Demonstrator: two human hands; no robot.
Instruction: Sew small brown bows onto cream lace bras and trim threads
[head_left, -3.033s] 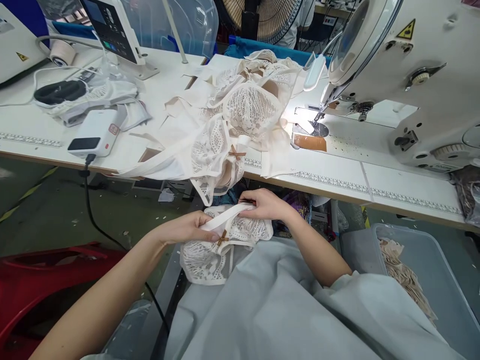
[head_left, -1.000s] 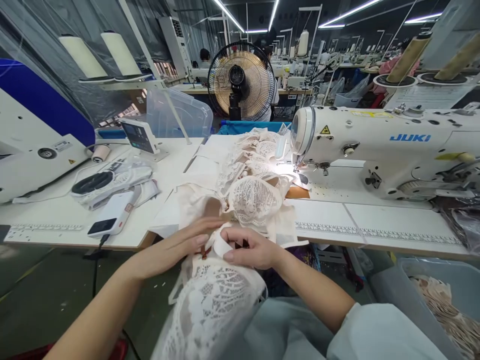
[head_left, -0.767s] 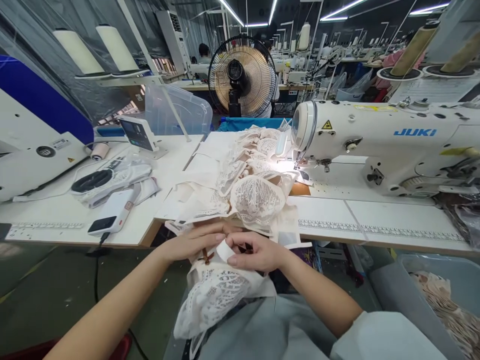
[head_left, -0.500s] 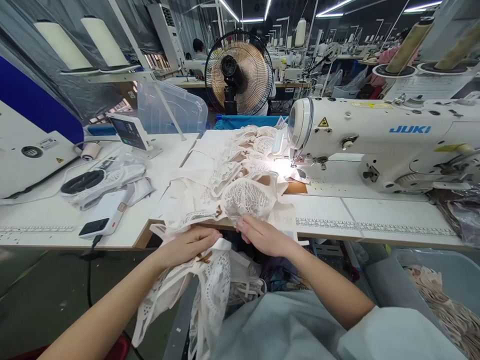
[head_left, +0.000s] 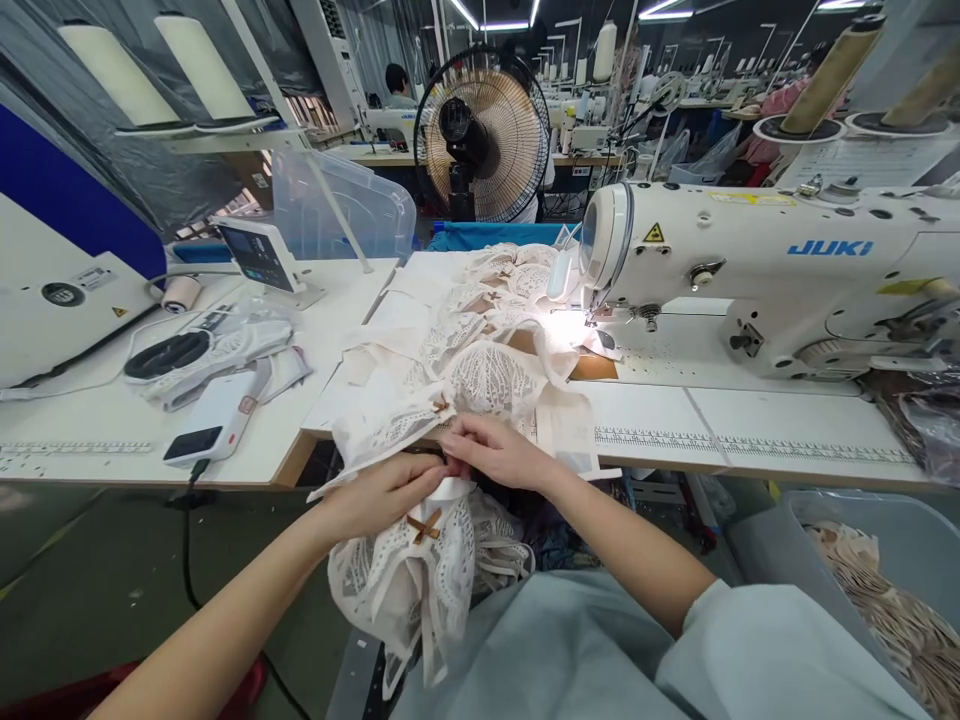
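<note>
A cream lace bra [head_left: 442, 565] with a brown bow hangs over the table's front edge, above my lap. My left hand [head_left: 386, 492] is closed on its upper band, thumb and fingers pressed together. Fingertips of my right hand [head_left: 499, 452] are pinched at the same spot, meeting the left fingertips; the exact bit of fabric between them is partly hidden. Just beyond my hands, a chain of similar lace bras [head_left: 491, 375] lies on the table, running back beside the lit needle area of the sewing machine [head_left: 675, 245].
A second table at the left carries a white handheld device [head_left: 212, 420], bagged lace pieces [head_left: 259, 350] and a control screen [head_left: 259, 255]. A fan [head_left: 502, 150] stands behind. At lower right is a grey bin [head_left: 761, 550] of beige fabric. Thread cones [head_left: 112, 75] rise upper left.
My right hand has moved left to meet the left hand. The hanging bra has swung right and bunched up, its bow showing more. The view has shifted slightly.
</note>
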